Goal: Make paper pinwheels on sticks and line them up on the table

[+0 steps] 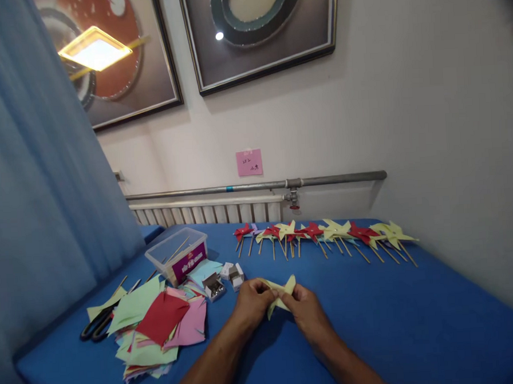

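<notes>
Both of my hands meet over the blue table [401,322] and pinch a pale yellow folded paper piece [283,291] between their fingers. My left hand [252,303] grips its left side, my right hand [304,307] its right side. The paper's points stick up between the fingertips. A row of finished red, yellow and purple paper pinwheels on wooden sticks [327,234] lies along the far edge of the table.
A pile of coloured paper squares [160,323] lies at the left, with black scissors [98,326] beside it. A clear plastic box with sticks [176,254] and small open boxes of pins [222,281] sit behind it. A blue curtain [33,198] hangs left.
</notes>
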The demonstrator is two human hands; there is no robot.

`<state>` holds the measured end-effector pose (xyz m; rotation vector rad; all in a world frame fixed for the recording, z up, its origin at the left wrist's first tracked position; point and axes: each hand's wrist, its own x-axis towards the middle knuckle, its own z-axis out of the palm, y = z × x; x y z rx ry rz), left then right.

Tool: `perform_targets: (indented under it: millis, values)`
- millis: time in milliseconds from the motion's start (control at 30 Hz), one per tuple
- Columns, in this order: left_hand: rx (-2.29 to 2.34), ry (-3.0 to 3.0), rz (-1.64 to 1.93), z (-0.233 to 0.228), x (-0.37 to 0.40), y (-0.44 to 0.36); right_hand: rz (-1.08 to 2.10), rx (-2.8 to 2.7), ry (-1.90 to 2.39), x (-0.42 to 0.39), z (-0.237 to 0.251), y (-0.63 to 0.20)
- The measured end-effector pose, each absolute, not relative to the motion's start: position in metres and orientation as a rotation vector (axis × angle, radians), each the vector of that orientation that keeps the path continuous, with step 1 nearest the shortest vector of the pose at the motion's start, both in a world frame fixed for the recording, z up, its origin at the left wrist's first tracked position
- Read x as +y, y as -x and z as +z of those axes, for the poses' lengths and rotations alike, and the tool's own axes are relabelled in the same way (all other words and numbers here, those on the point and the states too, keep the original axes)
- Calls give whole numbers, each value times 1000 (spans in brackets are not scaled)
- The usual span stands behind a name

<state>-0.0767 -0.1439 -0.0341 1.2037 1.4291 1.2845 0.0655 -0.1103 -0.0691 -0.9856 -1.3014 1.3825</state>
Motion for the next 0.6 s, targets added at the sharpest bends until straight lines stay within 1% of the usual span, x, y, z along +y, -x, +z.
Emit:
perform_targets:
  millis: [67,133,233,300,400,600]
  values:
    - [1611,-1431,1243,-26,-151,89,1399,-1289,976,-108,-71,-65]
    - [1904,-1723,1118,-16,-161,109,1419,-1259,960,-105,-73,-64]
    - [2480,-1948,663,-3,-176,142,1421,-1217,961,-103,-76,-63]
    - [2697,-1939,310,1,-180,161,1410,-1220,972,-104,-75,-62]
    - [2754,-1920,28,3,-176,176,1407,-1250,953,-108,-69,-62]
    - [2657,-1818,-74,7,-159,180,1387,-1251,953,-112,-68,-61]
